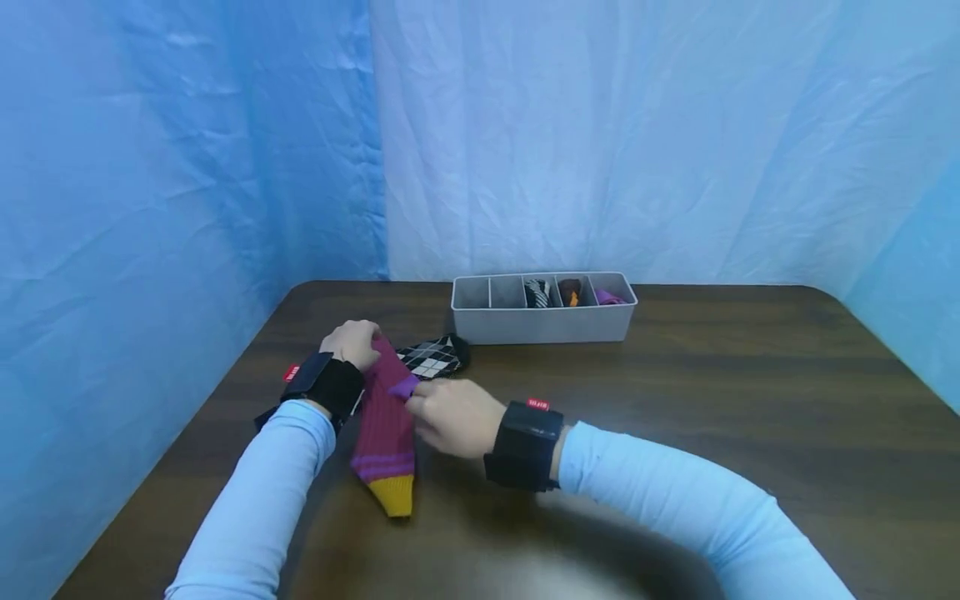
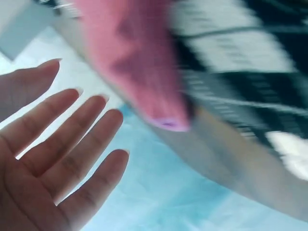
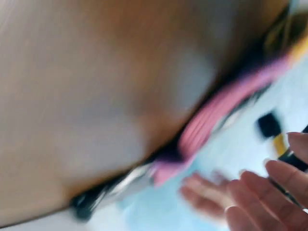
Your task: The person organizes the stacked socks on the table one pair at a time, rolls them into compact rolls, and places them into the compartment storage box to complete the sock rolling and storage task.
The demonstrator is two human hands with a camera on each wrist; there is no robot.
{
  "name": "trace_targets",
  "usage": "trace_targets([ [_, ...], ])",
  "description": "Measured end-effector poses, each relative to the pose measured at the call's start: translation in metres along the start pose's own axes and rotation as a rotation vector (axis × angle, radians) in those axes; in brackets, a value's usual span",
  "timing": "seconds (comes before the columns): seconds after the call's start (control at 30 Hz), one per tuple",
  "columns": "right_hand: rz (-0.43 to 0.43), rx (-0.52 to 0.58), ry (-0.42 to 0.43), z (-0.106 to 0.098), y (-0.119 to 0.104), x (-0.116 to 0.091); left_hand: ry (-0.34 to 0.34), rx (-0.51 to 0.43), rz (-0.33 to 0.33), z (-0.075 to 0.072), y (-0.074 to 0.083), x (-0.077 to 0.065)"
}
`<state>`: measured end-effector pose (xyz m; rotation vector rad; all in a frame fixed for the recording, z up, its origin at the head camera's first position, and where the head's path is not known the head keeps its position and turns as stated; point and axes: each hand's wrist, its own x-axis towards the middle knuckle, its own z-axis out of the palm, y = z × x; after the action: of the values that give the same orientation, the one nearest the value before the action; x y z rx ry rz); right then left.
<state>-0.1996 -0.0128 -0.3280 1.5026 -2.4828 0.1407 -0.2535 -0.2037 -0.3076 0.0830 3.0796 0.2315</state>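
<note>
Reaching over the dark brown, wood-grained table (image 1: 712,392), two arms in light blue sleeves (image 1: 251,508) attend to a long knitted crimson sock (image 1: 386,429), which lies on the left part of the table, its yellow end (image 1: 392,496) toward the person. Beside its right edge is the right hand (image 1: 457,417), near the purple heel patch (image 1: 403,387); from the head its fingers look bent, but the blurred right wrist view shows them loosely extended, with nothing gripped that I can see. Somewhat farther, the left hand (image 1: 351,343) is at the sock's far end; its wrist view shows the fingers spread, holding nothing, and whether they touch the fabric I cannot tell. In my judgement, the step in hand is arranging this sock flat, not yet folding it, and the next move calls for a gentle pinch on one end, with the edges kept straight. Behind it, partly covered, lies a black-and-white diamond-patterned sock (image 1: 433,358). Farthest on the table stands a light grey, rectangular plastic box (image 1: 540,327), whose compartments hold a striped bundle (image 1: 537,292), a brown bundle (image 1: 571,291) and a purple bundle (image 1: 609,297).
</note>
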Motion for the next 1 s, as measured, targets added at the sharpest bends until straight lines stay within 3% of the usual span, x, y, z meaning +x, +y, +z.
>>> trace_targets([
  [0.13,-0.14,0.029,-0.137,0.006,-0.024,-0.004,0.001,0.007,-0.059,0.015,-0.007,-0.003],
  [0.37,-0.183,0.079,-0.278,0.015,-0.035,-0.002,0.002,0.066,-0.061,0.025,-0.008,-0.006],
  [0.63,-0.177,0.015,-0.318,0.019,-0.045,0.007,0.082,0.161,-0.047,0.026,-0.007,-0.005],
  [0.83,-0.176,0.017,-0.316,0.019,-0.042,0.008,0.086,0.137,-0.069,0.023,-0.012,-0.001],
  [1.0,-0.169,0.007,-0.308,0.015,-0.032,0.0,0.124,0.119,-0.024,0.018,-0.007,0.003],
])
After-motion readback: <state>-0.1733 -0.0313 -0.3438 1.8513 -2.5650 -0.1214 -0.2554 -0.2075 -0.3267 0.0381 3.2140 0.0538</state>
